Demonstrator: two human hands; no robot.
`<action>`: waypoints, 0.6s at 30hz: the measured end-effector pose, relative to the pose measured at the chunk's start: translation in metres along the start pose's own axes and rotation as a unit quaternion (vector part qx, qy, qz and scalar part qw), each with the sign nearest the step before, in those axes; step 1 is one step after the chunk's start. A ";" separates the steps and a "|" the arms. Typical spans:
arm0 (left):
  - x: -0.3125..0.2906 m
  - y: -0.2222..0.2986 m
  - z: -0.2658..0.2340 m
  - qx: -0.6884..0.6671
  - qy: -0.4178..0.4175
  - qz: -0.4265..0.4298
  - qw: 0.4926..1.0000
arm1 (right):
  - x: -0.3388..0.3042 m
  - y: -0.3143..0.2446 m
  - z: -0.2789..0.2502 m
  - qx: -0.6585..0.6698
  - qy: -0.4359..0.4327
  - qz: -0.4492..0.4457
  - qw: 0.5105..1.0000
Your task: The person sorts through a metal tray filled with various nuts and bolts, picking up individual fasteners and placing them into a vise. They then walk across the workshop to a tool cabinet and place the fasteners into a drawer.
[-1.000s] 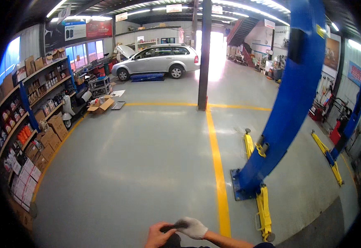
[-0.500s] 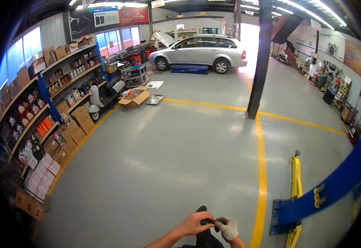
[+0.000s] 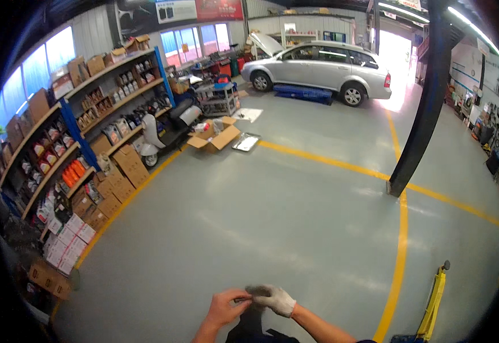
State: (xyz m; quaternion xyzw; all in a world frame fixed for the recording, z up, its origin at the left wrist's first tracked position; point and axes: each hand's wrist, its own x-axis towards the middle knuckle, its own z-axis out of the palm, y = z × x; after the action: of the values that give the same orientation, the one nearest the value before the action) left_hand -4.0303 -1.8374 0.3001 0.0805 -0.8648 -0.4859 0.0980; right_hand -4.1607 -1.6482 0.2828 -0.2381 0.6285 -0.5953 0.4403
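Note:
Near the lower edge, my bare left hand (image 3: 226, 307) is closed, thumb and fingers pinched together. My right hand (image 3: 277, 299) wears a whitish work glove with darker grey fingers, and its fingertips meet the left hand's. Something small and dark shows where the fingers meet; I cannot make out whether it is a separate thing or part of the glove. Below the hands are my dark clothing and a dark shoe, partly covered.
Shelves (image 3: 115, 106) of bottles and cartons line the left, with a scooter (image 3: 152, 140), an open carton (image 3: 215, 137) and a metal tray (image 3: 246, 142) near them. A silver car (image 3: 323, 68) stands beyond, hood raised. A dark pillar (image 3: 423, 114) and yellow lift arm (image 3: 434, 303) are right.
The view has turned left, so car, shelves and pillar sit farther right. My joined hands have shifted left in the picture, and the gloved hand reaches over more flatly. The blue beam has nearly left view.

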 end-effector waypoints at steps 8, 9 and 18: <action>0.355 -0.094 0.011 -0.039 -0.065 0.084 0.994 | 0.240 -0.044 -0.186 0.065 0.170 0.065 0.981; 0.407 -0.096 0.014 -0.060 -0.088 0.082 0.991 | 0.259 -0.055 -0.215 0.058 0.205 0.071 0.974; 0.782 -0.073 0.048 -0.092 -0.279 0.158 0.943 | 0.427 -0.115 -0.462 -0.069 0.336 0.037 0.939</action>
State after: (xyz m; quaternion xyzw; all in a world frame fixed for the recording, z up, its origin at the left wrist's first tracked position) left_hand -4.7956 -2.0189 0.2841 -0.2055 -0.8106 -0.5446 -0.0645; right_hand -4.7865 -1.7712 0.2333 -0.0312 0.7878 -0.5791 0.2075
